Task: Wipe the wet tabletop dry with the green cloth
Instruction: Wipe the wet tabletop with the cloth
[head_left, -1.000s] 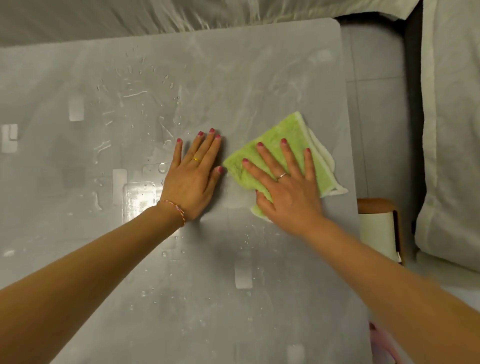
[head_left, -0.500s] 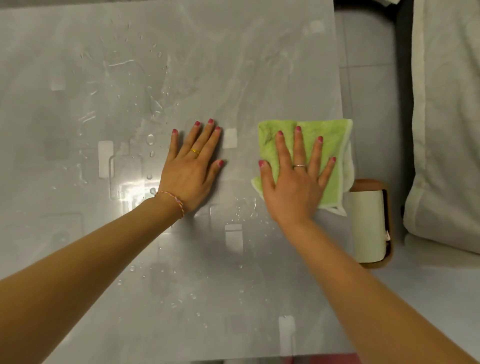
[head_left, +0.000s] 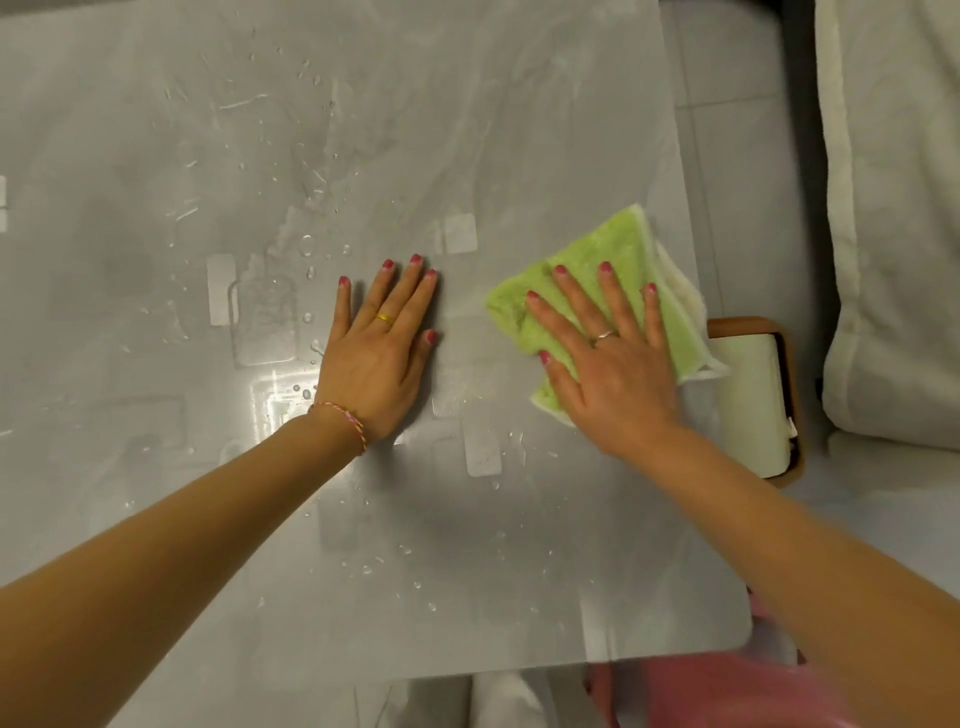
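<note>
The folded green cloth (head_left: 618, 265) lies flat near the right edge of the grey glossy tabletop (head_left: 467, 130). My right hand (head_left: 608, 358) presses down on the cloth with fingers spread, covering its lower half. My left hand (head_left: 382, 343) rests palm-down on the bare table just left of the cloth, fingers together, holding nothing. Water drops and streaks (head_left: 306, 244) cover the table left of and beyond my left hand, and a few drops lie near the front edge.
A brown-rimmed holder with a pale roll (head_left: 753, 400) stands on the floor right beside the table's right edge. White bedding (head_left: 893, 208) fills the far right. Pink fabric (head_left: 701, 691) shows below the table's front edge.
My right hand has turned the cloth counter-clockwise and slid it along the right edge of the table. My left hand has stayed flat in the same place.
</note>
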